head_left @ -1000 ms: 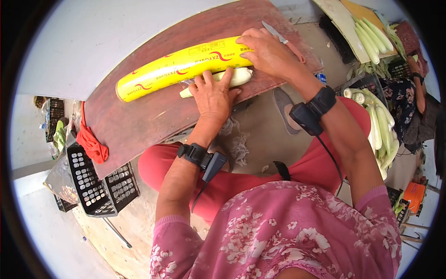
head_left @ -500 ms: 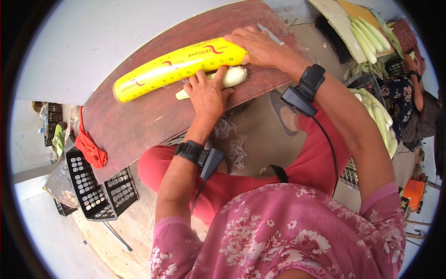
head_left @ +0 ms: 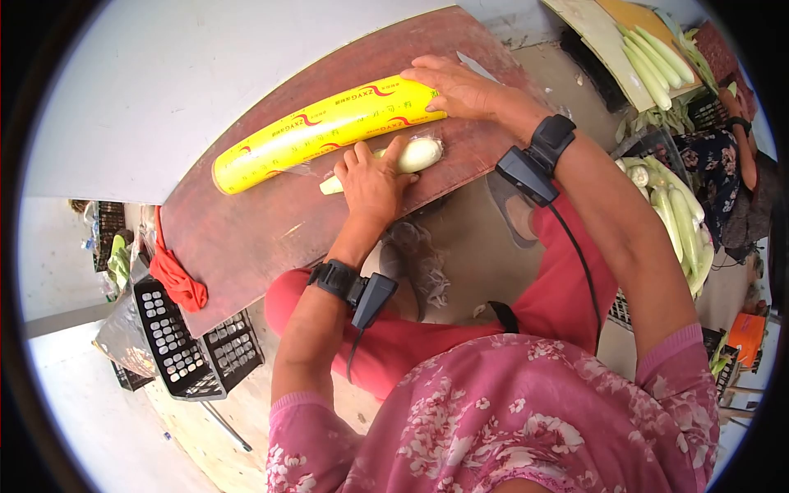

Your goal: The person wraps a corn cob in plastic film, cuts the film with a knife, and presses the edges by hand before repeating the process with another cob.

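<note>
A long yellow roll of cling film [head_left: 304, 135] with red and dark print lies across the reddish-brown board [head_left: 238, 234]. My right hand [head_left: 456, 89] is closed around the roll's right end, thumb on the near side and fingers over the far side. Nearer to me lies a long pale green vegetable [head_left: 423, 154], with clear film visible around its rounded right end. My left hand [head_left: 371, 182] is closed over its middle, fingertips on the far side, hiding that part. A strip of clear film shows between roll and vegetable.
A flat grey blade-like piece [head_left: 475, 66] lies behind my right hand. A red cloth [head_left: 177, 279] hangs at the board's left corner, above a black crate [head_left: 168, 345]. Long pale vegetables [head_left: 657, 66] lie at the upper right, more [head_left: 678, 214] below. Another person's arm [head_left: 740, 135] shows there.
The vegetable and my left hand have moved toward me, widening the gap to the roll. The roll's print has turned while my right hand stays on its end. The whole view has shifted slightly.
</note>
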A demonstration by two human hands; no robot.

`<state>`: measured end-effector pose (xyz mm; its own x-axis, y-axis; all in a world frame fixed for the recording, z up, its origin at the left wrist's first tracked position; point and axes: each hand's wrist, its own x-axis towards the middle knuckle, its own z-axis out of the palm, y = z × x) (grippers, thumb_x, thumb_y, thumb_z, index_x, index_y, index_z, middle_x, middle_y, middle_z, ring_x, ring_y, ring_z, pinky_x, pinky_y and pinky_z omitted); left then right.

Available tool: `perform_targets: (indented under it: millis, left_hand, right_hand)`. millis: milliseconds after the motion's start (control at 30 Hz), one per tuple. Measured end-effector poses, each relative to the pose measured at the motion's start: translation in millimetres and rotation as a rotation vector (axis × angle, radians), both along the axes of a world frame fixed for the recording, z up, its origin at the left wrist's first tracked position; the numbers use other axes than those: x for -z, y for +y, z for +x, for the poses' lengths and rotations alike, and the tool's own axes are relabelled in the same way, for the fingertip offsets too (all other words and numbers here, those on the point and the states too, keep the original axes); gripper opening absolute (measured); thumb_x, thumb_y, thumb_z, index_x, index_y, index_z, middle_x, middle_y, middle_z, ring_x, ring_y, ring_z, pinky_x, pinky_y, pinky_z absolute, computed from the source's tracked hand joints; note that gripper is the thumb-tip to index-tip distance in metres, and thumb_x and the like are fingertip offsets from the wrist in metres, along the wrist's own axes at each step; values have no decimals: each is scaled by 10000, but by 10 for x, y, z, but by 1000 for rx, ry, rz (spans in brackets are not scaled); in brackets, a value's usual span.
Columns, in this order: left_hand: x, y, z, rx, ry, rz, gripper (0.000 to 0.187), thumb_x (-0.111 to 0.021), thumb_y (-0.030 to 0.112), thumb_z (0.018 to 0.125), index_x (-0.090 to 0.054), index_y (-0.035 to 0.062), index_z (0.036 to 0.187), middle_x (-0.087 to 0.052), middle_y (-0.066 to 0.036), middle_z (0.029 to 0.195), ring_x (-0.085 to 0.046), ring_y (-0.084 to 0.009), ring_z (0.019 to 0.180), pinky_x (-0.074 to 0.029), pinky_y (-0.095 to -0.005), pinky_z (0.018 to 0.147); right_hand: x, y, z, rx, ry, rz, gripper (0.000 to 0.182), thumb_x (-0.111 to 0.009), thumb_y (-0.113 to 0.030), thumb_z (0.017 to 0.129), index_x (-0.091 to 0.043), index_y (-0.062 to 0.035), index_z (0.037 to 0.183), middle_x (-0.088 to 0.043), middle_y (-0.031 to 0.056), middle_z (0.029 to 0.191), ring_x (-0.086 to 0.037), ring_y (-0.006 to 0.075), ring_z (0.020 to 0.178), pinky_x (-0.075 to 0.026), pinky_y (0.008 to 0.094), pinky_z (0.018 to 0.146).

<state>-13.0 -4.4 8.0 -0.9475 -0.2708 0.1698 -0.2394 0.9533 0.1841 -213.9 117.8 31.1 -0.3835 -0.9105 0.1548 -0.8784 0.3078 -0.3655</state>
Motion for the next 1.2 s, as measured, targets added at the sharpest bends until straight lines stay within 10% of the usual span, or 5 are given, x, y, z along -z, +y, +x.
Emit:
perform_targets:
  millis: [167, 467, 1200]
  left_hand:
    - [4, -44, 43, 36, 2, -21, 578, -777, 335, 698, -555, 307, 1230, -513, -122, 1013, -489, -315, 986, -360, -443, 846]
    - [-15, -109, 44, 93, -42, 27, 541, -776, 334, 699, -554, 286, 1190, -499, -122, 1001, -473, -316, 998, -354, -438, 847]
    - [-42, -316, -190, 154, -220, 64, 636, -782, 444, 685, -538, 291, 1252, -564, -140, 1050, -521, -316, 1036, -383, -438, 843]
  right_hand:
    - [-89, 27, 112, 99, 123, 56, 580, -623, -104, 840, -447, -177, 1388, -398, 113, 1412, -374, 292, 1315, -280, 574, 1044]
    - [-28, -10, 42, 92, 45, -25, 535, -612, -82, 862, -462, -140, 1372, -426, 165, 1377, -482, 360, 1200, -407, 396, 1003]
    - [-80, -47, 9, 30, 186, -37, 673, -725, -31, 711, -463, -76, 1330, -503, 109, 1234, -537, 333, 1091, -471, 422, 893]
